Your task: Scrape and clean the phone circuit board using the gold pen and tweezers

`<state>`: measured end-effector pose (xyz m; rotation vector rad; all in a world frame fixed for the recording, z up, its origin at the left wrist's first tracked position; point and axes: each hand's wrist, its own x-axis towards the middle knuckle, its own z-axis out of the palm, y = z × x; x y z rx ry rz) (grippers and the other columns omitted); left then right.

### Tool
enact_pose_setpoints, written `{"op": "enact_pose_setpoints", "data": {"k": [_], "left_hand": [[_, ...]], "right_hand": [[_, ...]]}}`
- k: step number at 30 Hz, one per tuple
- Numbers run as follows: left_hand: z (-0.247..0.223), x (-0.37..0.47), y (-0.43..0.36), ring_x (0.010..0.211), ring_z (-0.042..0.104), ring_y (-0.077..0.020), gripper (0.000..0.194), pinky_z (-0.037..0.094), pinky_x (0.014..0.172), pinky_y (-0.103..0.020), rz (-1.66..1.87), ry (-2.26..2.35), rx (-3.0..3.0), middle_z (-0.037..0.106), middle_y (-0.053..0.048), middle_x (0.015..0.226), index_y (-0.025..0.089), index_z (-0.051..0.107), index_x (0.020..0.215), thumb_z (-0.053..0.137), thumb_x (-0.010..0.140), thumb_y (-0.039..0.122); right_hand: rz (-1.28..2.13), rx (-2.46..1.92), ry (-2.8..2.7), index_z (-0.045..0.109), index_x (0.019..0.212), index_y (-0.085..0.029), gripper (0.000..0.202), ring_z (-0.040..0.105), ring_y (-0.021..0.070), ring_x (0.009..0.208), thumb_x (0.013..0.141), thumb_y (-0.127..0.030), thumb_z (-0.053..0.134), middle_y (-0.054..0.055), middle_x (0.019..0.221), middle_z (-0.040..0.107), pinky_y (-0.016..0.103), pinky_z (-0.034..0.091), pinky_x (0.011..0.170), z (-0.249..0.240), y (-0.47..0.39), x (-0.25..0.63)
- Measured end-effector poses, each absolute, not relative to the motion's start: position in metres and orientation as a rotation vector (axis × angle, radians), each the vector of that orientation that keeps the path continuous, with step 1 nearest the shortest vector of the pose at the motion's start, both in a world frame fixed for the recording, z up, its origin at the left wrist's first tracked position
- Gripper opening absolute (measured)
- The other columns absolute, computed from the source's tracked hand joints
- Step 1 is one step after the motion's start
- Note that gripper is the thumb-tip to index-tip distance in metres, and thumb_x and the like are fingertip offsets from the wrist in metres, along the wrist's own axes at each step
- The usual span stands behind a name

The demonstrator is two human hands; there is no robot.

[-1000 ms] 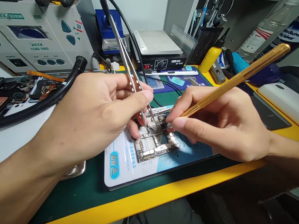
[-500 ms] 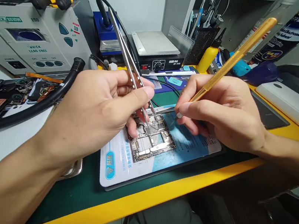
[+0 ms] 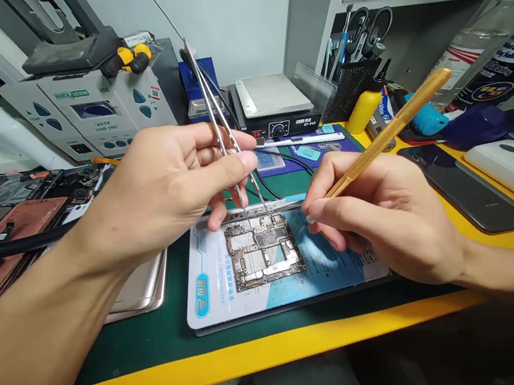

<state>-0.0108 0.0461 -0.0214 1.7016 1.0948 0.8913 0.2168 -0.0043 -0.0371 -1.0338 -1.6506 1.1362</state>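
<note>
Steel tweezers (image 3: pixel 212 108) are gripped in my left hand (image 3: pixel 186 174), their tips apart over the top edge of a phone circuit board (image 3: pixel 269 273). Whether the tips touch the board I cannot tell. The board lies flat on a white and blue printed box (image 3: pixel 214 311). My right hand (image 3: pixel 381 219) is closed round a gold knurled-handle craft knife (image 3: pixel 388 134), held like a pen to the right of the board. Its working end points down-left and its tip is too small to make out. A long metal strip (image 3: pixel 287 203) lies along the box's back edge.
A hot air station (image 3: pixel 105 115) stands at the back left, phone parts (image 3: pixel 39 218) below it. A small heating plate (image 3: pixel 274 96) is at the back middle. To the right are a tool holder (image 3: pixel 352 88), a yellow bottle (image 3: pixel 363 111) and a dark phone (image 3: pixel 479 191).
The view has tilted up and shifted. The tweezers' tips have moved from the chip area at the board's middle up toward its back edge. My right hand still holds the knife beside the board.
</note>
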Motion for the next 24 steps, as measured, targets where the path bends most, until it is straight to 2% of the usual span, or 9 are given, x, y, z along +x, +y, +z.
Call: {"op": "enact_pose_setpoints", "data": {"k": [3,8,14,19,24], "left_hand": [[-0.023,-0.012,0.047,0.04,0.057,-0.0098,0.03,0.042,0.037,-0.021,0.878,1.106,1.71,0.073,0.002,0.066,0.025,0.077,0.114,0.082,0.087,0.037],[-0.023,-0.01,0.045,0.041,0.056,-0.0088,0.015,0.038,0.037,-0.023,0.856,1.107,1.71,0.071,0.002,0.068,0.024,0.076,0.1,0.079,0.09,0.035],[-0.027,-0.006,0.044,0.04,0.058,-0.0084,0.024,0.041,0.037,-0.022,0.879,1.152,1.739,0.076,0.001,0.077,0.021,0.075,0.084,0.076,0.092,0.043],[-0.031,-0.004,0.045,0.04,0.057,-0.0099,0.027,0.043,0.036,-0.023,0.873,1.168,1.753,0.073,0.0,0.068,0.021,0.075,0.085,0.076,0.091,0.047],[-0.033,-0.007,0.045,0.04,0.056,-0.0107,0.028,0.041,0.036,-0.025,0.891,1.166,1.728,0.072,0.0,0.067,0.021,0.073,0.083,0.075,0.091,0.048]], "right_hand": [[1.13,-1.02,-1.697,0.063,0.074,-0.019,0.018,0.045,0.007,0.042,0.09,-0.011,0.065,-0.005,0.051,0.058,0.021,0.033,0.037,-0.037,-0.005,0.216],[1.146,-1.024,-1.687,0.061,0.073,-0.019,0.02,0.044,0.0074,0.043,0.093,-0.014,0.065,-0.004,0.053,0.057,0.022,0.032,0.036,-0.035,-0.005,0.214],[1.139,-1.03,-1.698,0.062,0.075,-0.02,0.021,0.046,0.0098,0.045,0.094,-0.013,0.063,-0.003,0.054,0.058,0.024,0.035,0.038,-0.036,-0.004,0.212],[1.095,-1.044,-1.702,0.064,0.074,-0.021,0.022,0.047,0.0112,0.045,0.095,-0.013,0.063,-0.002,0.053,0.057,0.027,0.036,0.039,-0.037,-0.003,0.209],[1.05,-1.071,-1.784,0.065,0.079,-0.021,0.018,0.049,0.0121,0.048,0.097,-0.02,0.065,-0.002,0.059,0.054,0.029,0.035,0.04,-0.04,0.0,0.207]]}}
